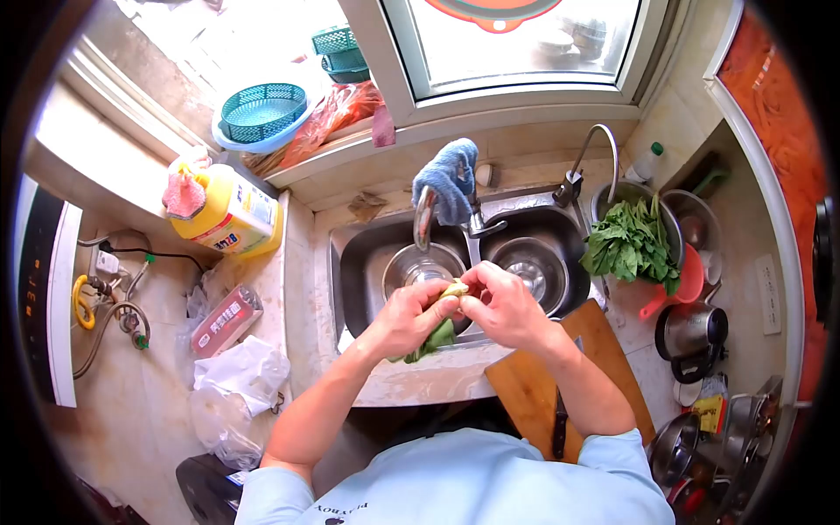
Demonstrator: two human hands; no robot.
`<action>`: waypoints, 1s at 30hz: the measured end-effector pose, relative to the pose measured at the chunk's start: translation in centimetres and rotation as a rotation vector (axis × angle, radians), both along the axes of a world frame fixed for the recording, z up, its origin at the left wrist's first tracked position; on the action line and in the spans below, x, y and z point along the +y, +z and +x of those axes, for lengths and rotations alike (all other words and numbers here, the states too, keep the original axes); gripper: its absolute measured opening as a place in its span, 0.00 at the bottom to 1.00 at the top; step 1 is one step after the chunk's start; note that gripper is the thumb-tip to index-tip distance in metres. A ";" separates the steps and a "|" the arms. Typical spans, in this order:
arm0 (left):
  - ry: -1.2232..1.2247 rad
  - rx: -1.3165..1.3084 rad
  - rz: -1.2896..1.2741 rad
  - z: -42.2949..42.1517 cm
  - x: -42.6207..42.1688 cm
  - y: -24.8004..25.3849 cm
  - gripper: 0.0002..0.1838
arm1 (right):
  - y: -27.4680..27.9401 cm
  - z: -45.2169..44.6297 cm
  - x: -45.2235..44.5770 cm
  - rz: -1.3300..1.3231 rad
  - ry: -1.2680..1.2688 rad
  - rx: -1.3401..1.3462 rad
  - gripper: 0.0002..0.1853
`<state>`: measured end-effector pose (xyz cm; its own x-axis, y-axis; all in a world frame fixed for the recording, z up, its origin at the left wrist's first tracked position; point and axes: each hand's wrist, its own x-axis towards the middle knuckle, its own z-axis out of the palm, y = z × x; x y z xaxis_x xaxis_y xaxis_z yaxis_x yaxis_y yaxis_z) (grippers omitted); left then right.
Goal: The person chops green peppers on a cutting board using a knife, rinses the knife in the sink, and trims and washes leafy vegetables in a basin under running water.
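In the head view, the light blue shirt (pixel 490 486) is nearest, with both forearms reaching forward over the bench (pixel 394 389) to the sink (pixel 336 289). The left hand (pixel 404 317) and right hand (pixel 500 306) meet above the sink's front edge. Their fingers are closed narrow, both pinching the pale stem of a green (pixel 455 289); its leaf (pixel 435 339) hangs below the left hand.

Behind them, a steel bowl sits in each basin, left bowl (pixel 420 265) and right bowl (pixel 535 273). A blue cloth (pixel 448 179) drapes over the tap (pixel 423 219). Beside the right forearm lies a wooden board (pixel 518 378), with a knife (pixel 560 430) on it. Farther right, leafy greens (pixel 632 241) fill a metal pot (pixel 604 203), near a red scoop (pixel 687 278) and a kettle (pixel 687 331). On the left stand a yellow jug (pixel 229 210), a pink pack (pixel 226 322) and a plastic bag (pixel 245 374). A teal basket (pixel 262 114) rests by the window.
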<state>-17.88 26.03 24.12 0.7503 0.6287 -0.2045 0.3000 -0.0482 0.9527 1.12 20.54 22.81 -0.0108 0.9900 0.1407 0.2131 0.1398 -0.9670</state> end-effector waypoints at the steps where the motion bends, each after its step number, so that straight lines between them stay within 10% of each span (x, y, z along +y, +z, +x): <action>1: -0.014 0.078 0.064 -0.6 0.1 0.8 0.18 | 0.3 -0.5 -0.3 -0.031 0.011 -0.050 0.09; 7: -0.007 0.079 0.605 -3.8 1.4 1.8 0.11 | 1.7 -4.1 0.6 -0.132 -0.015 -0.243 0.09; 12: 0.081 0.126 0.814 -5.7 2.6 1.3 0.09 | -1.7 -5.6 2.3 -0.564 0.149 0.644 0.05; 15: 0.465 0.263 0.616 -6.6 3.4 0.2 0.11 | -2.0 -6.3 2.0 -0.511 0.117 0.692 0.05; 22: 0.322 -0.383 -0.400 -7.3 3.2 -2.3 0.20 | -0.9 -8.0 2.1 -0.307 0.057 0.434 0.07; 30: 0.139 0.018 -0.120 -6.9 2.4 -0.9 0.12 | 0.2 -4.7 3.0 -0.362 0.336 0.035 0.08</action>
<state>-24.76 28.39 23.20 0.6537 0.6962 -0.2967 0.3125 0.1087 0.9437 -3.58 23.55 23.05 -0.3395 0.9178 -0.2059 0.1807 -0.1512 -0.9718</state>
